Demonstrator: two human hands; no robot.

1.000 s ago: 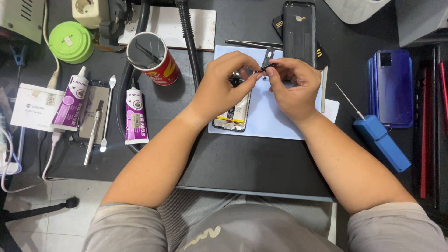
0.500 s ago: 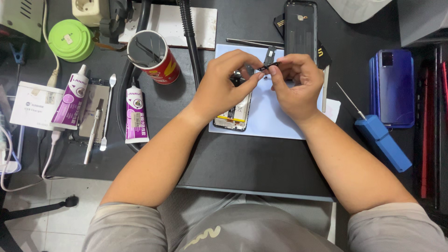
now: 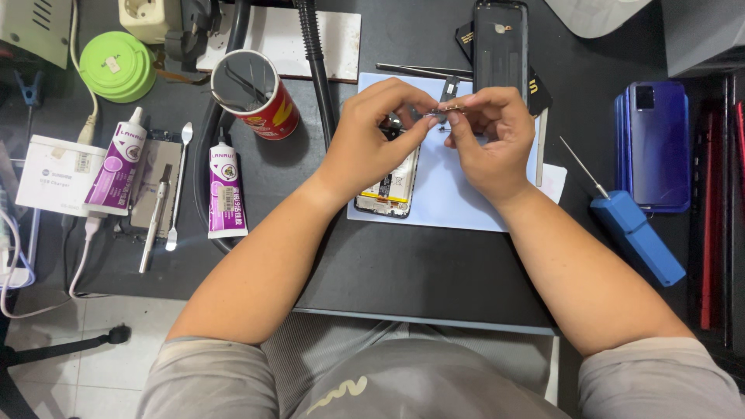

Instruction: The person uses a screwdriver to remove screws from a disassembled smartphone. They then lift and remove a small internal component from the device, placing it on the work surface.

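My left hand (image 3: 372, 136) and my right hand (image 3: 489, 136) meet above an opened phone (image 3: 388, 190) that lies on a pale blue mat (image 3: 458, 194). Between the fingertips of both hands sits a small thin metal part (image 3: 444, 110), pinched from either side. The left hand covers the phone's upper half; only the lower end with its battery shows. A black phone back cover (image 3: 500, 39) lies just beyond the right hand.
Two purple-and-white glue tubes (image 3: 225, 186) (image 3: 116, 167), a spudger (image 3: 177, 186), a red cup holding tools (image 3: 256, 93) and a green round case (image 3: 116, 66) sit at left. Tweezers (image 3: 423, 71) lie behind the mat. A blue-handled screwdriver (image 3: 632, 233) and a blue phone (image 3: 656, 143) are at right.
Both hands have stayed over the phone, with only small finger shifts around the tiny part. Nothing else on the table moved.
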